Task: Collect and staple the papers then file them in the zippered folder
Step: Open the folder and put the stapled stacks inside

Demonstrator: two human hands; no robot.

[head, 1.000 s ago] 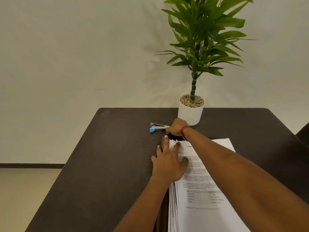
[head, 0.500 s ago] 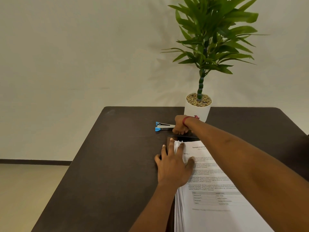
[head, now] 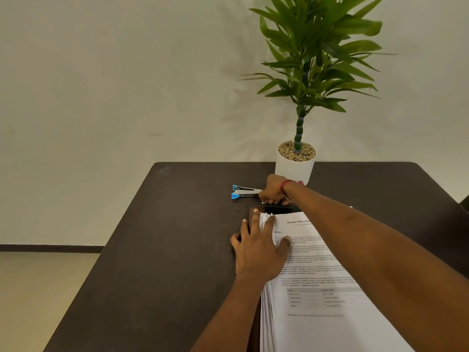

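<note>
Step in hand: fetching the stapler (head: 244, 192), with the papers (head: 319, 280) already collected but not stapled. The papers are a thick stack lying toward the near right of the surface (head: 162, 250), on top of the black folder (head: 278, 210). Only a strip of the folder shows, past the stack's far edge. The stapler lies flat toward the far edge of the surface, just left of the pot (head: 294, 170), and is not lifted. The right grip (head: 274, 189) reaches across the stack with its fingers curled round the stapler's right end, so it looks clamped on it, though the contact is partly hidden. The left grip (head: 258, 250) is flat and spread, with fingers (head: 255, 221) pressing on the stack's far left corner and the thumb on the top sheet. It is not clamped on anything. The next move probably calls for lifting the stapler, bringing it to that pinned corner and sliding the sheets into its mouth. The stack looks too thick for one staple, so it may need splitting.
</note>
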